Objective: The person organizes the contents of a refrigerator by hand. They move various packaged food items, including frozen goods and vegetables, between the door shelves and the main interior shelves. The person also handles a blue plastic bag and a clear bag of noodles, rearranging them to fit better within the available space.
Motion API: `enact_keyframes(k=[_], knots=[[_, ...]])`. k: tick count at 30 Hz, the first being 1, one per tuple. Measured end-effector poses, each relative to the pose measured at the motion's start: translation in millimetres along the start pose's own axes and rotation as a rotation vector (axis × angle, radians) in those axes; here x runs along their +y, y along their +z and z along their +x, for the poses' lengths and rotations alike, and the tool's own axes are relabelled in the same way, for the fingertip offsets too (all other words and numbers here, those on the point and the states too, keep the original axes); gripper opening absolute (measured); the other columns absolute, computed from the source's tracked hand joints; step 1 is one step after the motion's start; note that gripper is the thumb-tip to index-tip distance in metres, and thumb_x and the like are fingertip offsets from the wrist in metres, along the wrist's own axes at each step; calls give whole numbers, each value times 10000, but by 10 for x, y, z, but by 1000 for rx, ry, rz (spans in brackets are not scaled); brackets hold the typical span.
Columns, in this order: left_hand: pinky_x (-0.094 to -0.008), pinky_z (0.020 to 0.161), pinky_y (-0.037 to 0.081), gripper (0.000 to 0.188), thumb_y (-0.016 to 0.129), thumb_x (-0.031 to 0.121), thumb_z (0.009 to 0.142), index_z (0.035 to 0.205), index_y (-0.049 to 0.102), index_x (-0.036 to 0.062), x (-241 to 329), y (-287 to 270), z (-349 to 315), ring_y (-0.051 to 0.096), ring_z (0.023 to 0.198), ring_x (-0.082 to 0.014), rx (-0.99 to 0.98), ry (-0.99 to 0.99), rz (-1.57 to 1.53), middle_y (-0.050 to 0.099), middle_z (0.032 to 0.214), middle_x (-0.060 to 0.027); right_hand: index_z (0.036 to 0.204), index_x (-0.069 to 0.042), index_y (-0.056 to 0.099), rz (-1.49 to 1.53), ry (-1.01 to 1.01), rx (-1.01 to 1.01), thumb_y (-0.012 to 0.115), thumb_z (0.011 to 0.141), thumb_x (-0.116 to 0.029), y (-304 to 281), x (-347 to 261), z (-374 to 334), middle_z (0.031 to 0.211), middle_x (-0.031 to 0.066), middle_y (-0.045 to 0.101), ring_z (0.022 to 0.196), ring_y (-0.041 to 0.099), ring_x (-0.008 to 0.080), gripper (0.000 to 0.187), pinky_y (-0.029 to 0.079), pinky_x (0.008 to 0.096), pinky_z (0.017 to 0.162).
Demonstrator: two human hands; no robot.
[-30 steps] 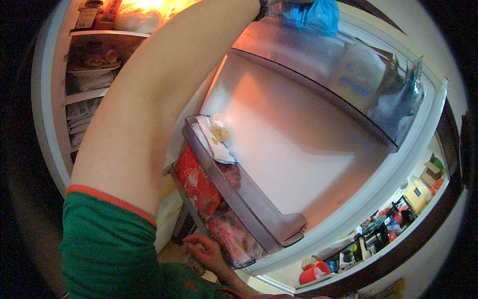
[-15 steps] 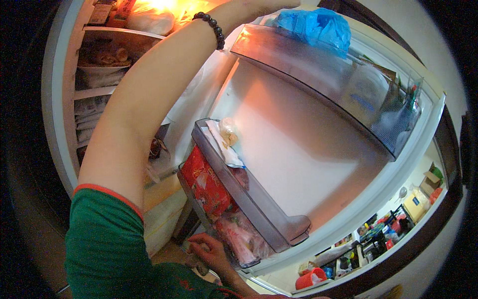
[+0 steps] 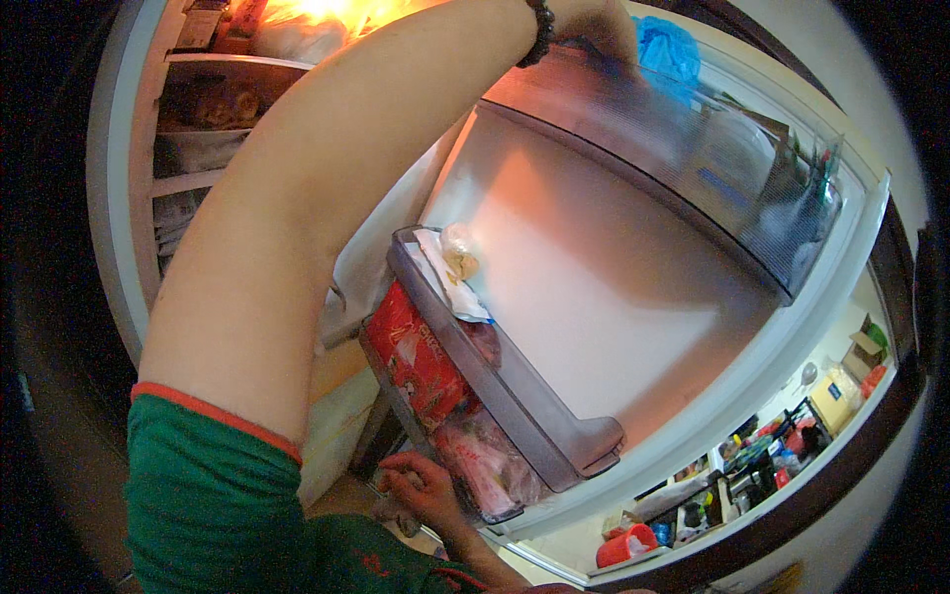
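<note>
My left arm reaches across the open fridge, and my left hand (image 3: pixel 606 32) is at the upper door bin (image 3: pixel 594 114). Its fingers dip behind the bin's rim, so what they touch is hidden. Right beside it is a crumpled blue plastic bag (image 3: pixel 667 54). Low down, next to the lower door bin (image 3: pixel 505 396), my right hand (image 3: pixel 424 492) is closed with curled fingers. Something pale and see-through shows under those fingers, too unclear to name. The lower bin holds red packets (image 3: pixel 421 361) and a clear bag with pinkish contents (image 3: pixel 483 470).
A white packet (image 3: pixel 450 282) and a small knotted bag (image 3: pixel 460 249) stick up from the lower bin. Fridge shelves (image 3: pixel 188 182) with bowls and bags lie behind my left arm. Beyond the door are a red bucket (image 3: pixel 623 546) and cluttered household goods (image 3: pixel 772 455).
My left hand has moved right and down into the upper door bin, beside the blue bag. That bag looks partly covered and shifted. My right hand stays nearly in place.
</note>
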State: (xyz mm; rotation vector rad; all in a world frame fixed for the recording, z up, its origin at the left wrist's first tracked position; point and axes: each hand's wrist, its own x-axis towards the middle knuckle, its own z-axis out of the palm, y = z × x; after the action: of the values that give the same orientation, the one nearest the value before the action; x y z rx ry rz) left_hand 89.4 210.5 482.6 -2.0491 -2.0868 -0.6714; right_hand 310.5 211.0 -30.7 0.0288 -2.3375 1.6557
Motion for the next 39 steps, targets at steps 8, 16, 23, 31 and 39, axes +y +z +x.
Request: enact_keyframes(k=[8,16,23,31,39], knots=[[-421,692,502,279,608,211,720,875,642,-19,-94,24,-215,643,790,-365,865,194,435,655,812,-216,1049,-28,604,11,-106,-6,568,905,-126,39,-4,13,930,52,611,811,601,120,178,475,257,751],[-439,712,497,200,557,146,756,915,675,114,237,-141,-630,633,825,-377,809,158,632,659,891,-185,1041,-22,602,1,-99,-42,570,912,-140,-8,68,23,888,46,611,812,600,115,177,474,258,740],[-349,823,477,490,697,293,752,1173,603,61,147,-106,-515,625,943,-248,419,435,377,655,1064,-159,1045,-20,604,-10,-119,-55,577,909,-136,48,-5,52,886,48,615,816,604,120,181,477,256,737],[-342,999,393,563,602,327,895,1359,436,55,-424,-45,-755,469,1183,-165,672,553,-31,531,1287,-102,1035,-13,604,-2,-101,-65,574,909,-130,40,-44,75,915,52,609,825,605,120,175,494,257,729],[-322,718,476,292,676,102,742,1016,603,33,-426,-25,-502,578,787,-150,487,513,295,650,851,-74,1059,-11,591,-24,-87,-58,568,910,-132,14,50,86,922,60,610,817,606,119,193,493,256,736]])
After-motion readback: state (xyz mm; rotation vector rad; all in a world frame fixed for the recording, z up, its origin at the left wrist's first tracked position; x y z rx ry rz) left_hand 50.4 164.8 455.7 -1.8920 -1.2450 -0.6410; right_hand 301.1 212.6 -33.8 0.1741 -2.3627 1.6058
